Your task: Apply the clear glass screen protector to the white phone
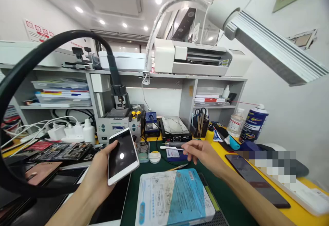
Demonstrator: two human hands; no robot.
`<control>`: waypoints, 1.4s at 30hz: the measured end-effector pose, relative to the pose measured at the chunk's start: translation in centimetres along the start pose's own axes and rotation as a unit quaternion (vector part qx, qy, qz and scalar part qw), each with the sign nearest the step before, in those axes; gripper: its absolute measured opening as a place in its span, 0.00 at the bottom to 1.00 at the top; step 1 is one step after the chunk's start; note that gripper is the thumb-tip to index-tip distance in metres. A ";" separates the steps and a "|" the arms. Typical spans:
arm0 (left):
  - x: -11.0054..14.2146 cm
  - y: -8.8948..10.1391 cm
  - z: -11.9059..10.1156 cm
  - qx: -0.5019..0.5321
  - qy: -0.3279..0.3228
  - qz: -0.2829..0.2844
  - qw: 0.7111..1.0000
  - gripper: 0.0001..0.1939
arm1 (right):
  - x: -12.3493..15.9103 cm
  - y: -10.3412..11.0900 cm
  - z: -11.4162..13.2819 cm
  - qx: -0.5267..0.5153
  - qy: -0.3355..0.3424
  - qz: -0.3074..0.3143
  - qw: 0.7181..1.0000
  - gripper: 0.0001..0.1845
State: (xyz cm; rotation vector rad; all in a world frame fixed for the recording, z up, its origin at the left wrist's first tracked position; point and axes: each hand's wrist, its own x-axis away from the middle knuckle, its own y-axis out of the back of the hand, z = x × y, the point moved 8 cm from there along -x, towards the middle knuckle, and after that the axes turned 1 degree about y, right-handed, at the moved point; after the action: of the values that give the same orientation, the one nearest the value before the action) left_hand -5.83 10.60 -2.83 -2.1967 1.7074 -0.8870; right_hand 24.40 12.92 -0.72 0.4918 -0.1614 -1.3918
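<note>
My left hand [99,173] is closed around a white-framed smartphone [122,157], thumb on its edge. Its dark screen tilts up and reflects a bright spot. In my right hand [202,152], fingertips pinch the end of a slim white plastic stick tool [171,148] with a rounded tip pointing left. Just beneath that tool lie a grey-handled screwdriver [173,144] and a small blue box [177,155]. Between my forearms a worn blue and white box [174,195] rests on the green mat [133,198].
A black hose [64,34] arches over the left side. Phones and circuit boards [64,152] crowd the left. A soldering station [151,121], a heating plate [174,126] and a scissors holder [200,123] stand behind. At right lie a dark phone [257,178] and a spray can [253,123].
</note>
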 end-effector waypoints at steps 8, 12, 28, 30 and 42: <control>0.5 -0.1 0.3 0.023 0.022 0.021 0.999 0.15 | -1.9 -5.9 3.3 0.232 0.052 0.104 0.966 0.12; 0.7 -0.4 0.3 0.032 0.018 0.039 0.999 0.14 | -4.7 -8.8 3.4 0.319 0.056 0.125 0.938 0.11; 1.0 -0.9 0.6 0.038 -0.032 0.109 0.993 0.21 | -7.3 -12.0 2.5 0.354 0.016 0.174 0.919 0.14; 1.0 -0.9 0.4 0.033 -0.046 0.103 0.993 0.20 | -6.8 -11.4 3.3 0.332 0.026 0.144 0.932 0.12; 1.6 -1.2 0.2 0.003 -0.088 0.100 0.991 0.19 | -0.3 -8.2 6.6 -0.014 -0.010 0.183 0.983 0.14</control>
State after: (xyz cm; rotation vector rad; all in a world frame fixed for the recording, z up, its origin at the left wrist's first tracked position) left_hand -4.57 9.43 -1.86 -1.9897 1.7958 -0.6277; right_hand 14.35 10.81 1.72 0.4019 -0.2354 -1.0373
